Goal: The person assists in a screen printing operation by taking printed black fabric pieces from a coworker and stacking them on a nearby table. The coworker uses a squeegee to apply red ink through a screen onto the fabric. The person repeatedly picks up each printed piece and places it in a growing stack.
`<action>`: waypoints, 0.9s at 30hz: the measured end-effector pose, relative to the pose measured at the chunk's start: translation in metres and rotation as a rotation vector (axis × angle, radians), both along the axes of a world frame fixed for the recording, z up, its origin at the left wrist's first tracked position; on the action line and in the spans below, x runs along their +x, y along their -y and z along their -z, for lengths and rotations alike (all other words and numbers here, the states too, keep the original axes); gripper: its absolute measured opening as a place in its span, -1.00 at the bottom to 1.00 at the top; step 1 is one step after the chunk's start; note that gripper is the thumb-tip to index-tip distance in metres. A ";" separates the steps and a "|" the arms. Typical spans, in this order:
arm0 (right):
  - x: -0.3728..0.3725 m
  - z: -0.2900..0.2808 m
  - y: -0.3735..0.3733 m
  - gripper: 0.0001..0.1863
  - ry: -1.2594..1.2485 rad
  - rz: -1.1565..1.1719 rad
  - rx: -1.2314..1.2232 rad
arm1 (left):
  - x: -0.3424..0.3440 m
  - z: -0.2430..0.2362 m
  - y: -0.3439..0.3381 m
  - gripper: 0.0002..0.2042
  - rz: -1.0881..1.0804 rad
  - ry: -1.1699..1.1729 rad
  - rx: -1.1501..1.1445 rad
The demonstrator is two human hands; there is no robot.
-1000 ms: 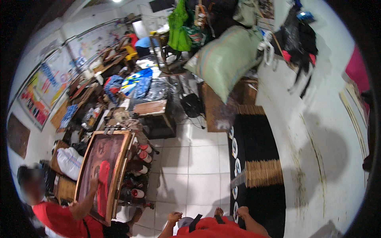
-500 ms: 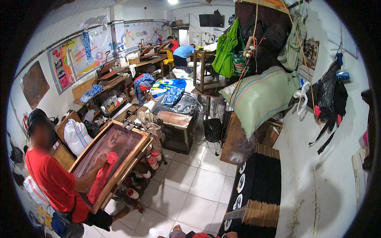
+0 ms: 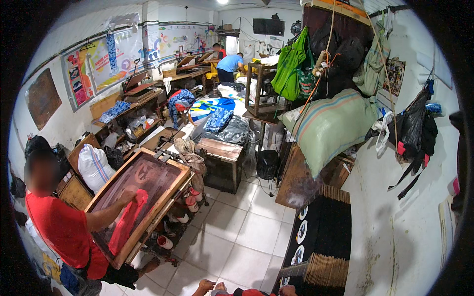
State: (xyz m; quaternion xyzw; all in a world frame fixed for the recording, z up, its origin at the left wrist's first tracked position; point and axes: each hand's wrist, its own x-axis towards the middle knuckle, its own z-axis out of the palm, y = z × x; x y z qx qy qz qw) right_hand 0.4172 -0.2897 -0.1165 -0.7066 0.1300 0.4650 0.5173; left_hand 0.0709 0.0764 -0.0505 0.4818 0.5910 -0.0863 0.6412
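Observation:
My left hand (image 3: 206, 285) is just inside the lower edge, with bare floor tiles beyond it. My right hand (image 3: 287, 290) is partly cut off by the same edge, near the lower end of a rack of black cloth pieces (image 3: 326, 232) with round white prints and brown board edges. Nothing shows in either hand, but the fingers are too small and cropped to read. Between them is a bit of my red clothing (image 3: 249, 292). At left, a co-worker in a red shirt (image 3: 59, 212) reaches over a wood-framed printing screen (image 3: 168, 170), one hand on a long red strip (image 3: 129, 219).
Paint-stained containers (image 3: 191, 203) stand below the screen. A wooden box table (image 3: 219, 150) is ahead, a large pale green sack (image 3: 335, 128) at right. Bags (image 3: 414, 123) hang on the right wall. Another person in blue (image 3: 229, 64) bends at the back. White tiles (image 3: 237, 222) cover the floor.
My left hand has come into sight at the lower edge, and my right hand shows a little more. The co-worker has leaned left, arm still over the screen. The view has shifted slightly.

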 end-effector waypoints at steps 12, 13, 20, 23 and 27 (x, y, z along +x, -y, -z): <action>-0.015 -0.053 -0.006 -0.73 0.207 -0.860 -0.512 | -0.020 0.005 0.022 -0.81 0.261 -0.087 -0.014; -0.015 -0.045 -0.002 -0.72 0.240 -0.947 -0.521 | -0.019 0.006 0.025 -0.80 0.277 -0.091 -0.014; -0.009 -0.020 0.013 -0.64 0.520 -1.457 -0.538 | -0.020 0.001 0.043 -0.79 0.327 -0.110 0.017; 0.002 -0.023 0.006 -0.67 0.464 -1.291 -0.571 | -0.023 -0.001 0.048 -0.78 0.339 -0.116 0.032; 0.010 -0.030 0.001 -0.71 0.468 -1.255 -0.571 | -0.027 -0.003 0.055 -0.77 0.349 -0.126 0.048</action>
